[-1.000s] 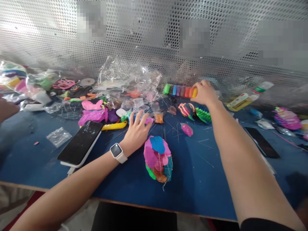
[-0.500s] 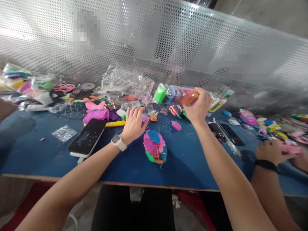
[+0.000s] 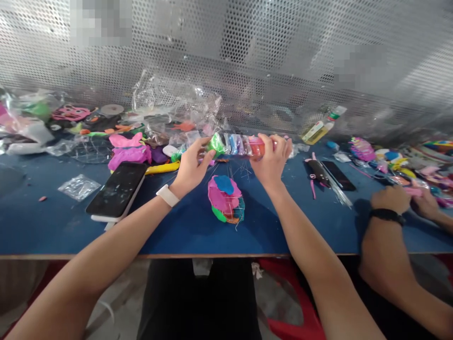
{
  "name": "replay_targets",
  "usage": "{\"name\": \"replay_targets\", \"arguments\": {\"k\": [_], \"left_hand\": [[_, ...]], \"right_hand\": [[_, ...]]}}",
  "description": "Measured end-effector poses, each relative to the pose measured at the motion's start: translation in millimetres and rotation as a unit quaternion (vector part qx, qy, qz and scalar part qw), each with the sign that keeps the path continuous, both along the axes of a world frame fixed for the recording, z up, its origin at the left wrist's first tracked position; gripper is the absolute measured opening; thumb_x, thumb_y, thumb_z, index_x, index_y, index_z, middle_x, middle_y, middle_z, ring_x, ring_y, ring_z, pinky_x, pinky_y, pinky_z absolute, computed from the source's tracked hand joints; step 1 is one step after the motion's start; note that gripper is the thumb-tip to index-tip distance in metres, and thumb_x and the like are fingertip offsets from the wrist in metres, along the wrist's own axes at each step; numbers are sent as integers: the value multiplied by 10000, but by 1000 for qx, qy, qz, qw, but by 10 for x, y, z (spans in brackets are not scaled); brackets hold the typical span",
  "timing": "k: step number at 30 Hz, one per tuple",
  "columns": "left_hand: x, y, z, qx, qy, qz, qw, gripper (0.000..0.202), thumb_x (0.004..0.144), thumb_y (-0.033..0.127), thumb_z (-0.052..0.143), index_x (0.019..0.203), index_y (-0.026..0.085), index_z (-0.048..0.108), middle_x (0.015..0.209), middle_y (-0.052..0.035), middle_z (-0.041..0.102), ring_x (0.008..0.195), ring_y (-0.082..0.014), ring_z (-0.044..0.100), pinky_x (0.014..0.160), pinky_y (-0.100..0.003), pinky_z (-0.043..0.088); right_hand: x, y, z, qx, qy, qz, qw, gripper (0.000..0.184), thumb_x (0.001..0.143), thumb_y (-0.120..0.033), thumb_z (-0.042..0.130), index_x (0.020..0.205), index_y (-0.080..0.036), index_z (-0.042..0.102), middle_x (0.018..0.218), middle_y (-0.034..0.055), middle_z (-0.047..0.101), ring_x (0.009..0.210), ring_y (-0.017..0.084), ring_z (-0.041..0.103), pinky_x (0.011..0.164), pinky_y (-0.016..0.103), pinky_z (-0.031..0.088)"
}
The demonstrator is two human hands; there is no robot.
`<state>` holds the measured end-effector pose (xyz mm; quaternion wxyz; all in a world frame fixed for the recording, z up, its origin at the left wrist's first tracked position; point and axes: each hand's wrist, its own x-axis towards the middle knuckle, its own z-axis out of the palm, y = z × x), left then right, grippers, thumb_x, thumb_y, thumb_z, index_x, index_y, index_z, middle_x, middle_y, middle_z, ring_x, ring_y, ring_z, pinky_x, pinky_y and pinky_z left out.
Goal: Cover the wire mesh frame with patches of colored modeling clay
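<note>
A long clear pack of coloured modelling clay [image 3: 236, 144], green at one end and red-orange at the other, is held level above the table. My left hand [image 3: 191, 166] grips its green end, thumb in front. Around the red end my right hand [image 3: 271, 163] is closed, hiding part of it. Below the pack, on the blue table [image 3: 184, 231], lies a rounded wire-mesh form [image 3: 226, 200] partly covered with pink, blue, green and orange clay. Some thin wires [image 3: 242, 171] are scattered just behind it.
To the left lie a phone [image 3: 118, 189], a small plastic bag [image 3: 79, 186], a yellow-handled tool [image 3: 163, 168] and pink clay [image 3: 129, 153]. Crumpled plastic [image 3: 173, 101] lines the perforated metal panel. A bottle [image 3: 322, 126] stands tilted at right; a co-worker's hands [image 3: 391, 199] work nearby.
My left hand has risen from the table and taken hold of the pack's green end. My right hand has brought the pack leftward and nearer. The view has shifted slightly.
</note>
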<state>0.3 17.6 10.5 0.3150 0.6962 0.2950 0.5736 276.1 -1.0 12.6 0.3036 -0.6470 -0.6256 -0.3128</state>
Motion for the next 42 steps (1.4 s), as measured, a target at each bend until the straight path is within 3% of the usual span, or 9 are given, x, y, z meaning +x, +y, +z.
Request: {"name": "replay_targets", "arguments": {"k": [7,11,15,18,21,25,30,35,42], "left_hand": [[-67,-23,26,67,59,-4,996,261,1103,216,580,1236,200,804,1156,-90,872,1022,-197,836,952,-324,656],[-15,-65,-40,27,52,-1,998,181,1111,271,595,1207,195,729,1099,-88,858,923,-172,827,853,-289,650],[35,-70,-88,4,39,-16,999,18,1090,236,624,1093,221,635,1253,-107,816,978,-164,805,881,-296,651],[25,-29,-94,46,81,22,995,85,1077,162,607,1026,229,599,1253,-106,744,1048,-186,734,925,-337,631],[3,27,-96,63,126,71,987,150,1084,127,582,980,234,565,1102,-82,672,998,-206,658,908,-369,580],[-20,91,-88,7,146,72,987,270,1051,64,546,856,240,486,922,-42,619,889,-197,598,843,-366,497],[-16,102,-71,-86,100,55,990,305,1022,65,534,771,234,492,776,-3,615,742,-159,542,719,-337,434],[28,83,-77,-132,17,-9,991,302,1020,106,560,745,221,606,822,-29,740,803,-160,675,765,-320,531],[66,76,-4,-273,-105,-127,948,328,1045,110,594,732,210,598,900,-66,800,840,-141,769,830,-299,636]], "right_hand": [[139,-50,-9,-19,25,38,999,688,851,-166,673,1529,-263,618,1416,166,637,1377,397,622,1281,707,401],[206,-50,11,-5,55,45,997,710,814,-129,629,1512,-252,581,1393,146,677,1352,364,645,1262,665,423],[206,-84,30,-21,58,29,998,552,846,-146,652,1388,-248,660,1367,147,689,1308,374,654,1186,618,464],[178,-128,64,-49,49,13,998,506,906,-186,682,1409,-238,667,1374,160,680,1301,381,633,1153,598,453],[134,-177,130,-88,11,-3,996,548,926,-214,717,1470,-250,666,1379,167,678,1285,394,594,1117,596,407],[33,-234,227,-136,-34,-17,990,595,947,-203,714,1536,-256,654,1347,202,690,1234,406,546,1034,578,370],[-64,-252,214,-137,-53,-43,988,447,994,-185,654,1437,-226,694,1269,207,677,1191,409,558,983,593,422],[-62,-225,92,-98,-26,-41,994,348,1060,-146,499,1309,-212,733,1177,218,672,1178,417,571,981,665,454],[-189,70,210,-180,-32,-49,982,416,1071,-65,428,1316,-157,750,1262,285,688,1236,438,605,1015,676,432]]}}
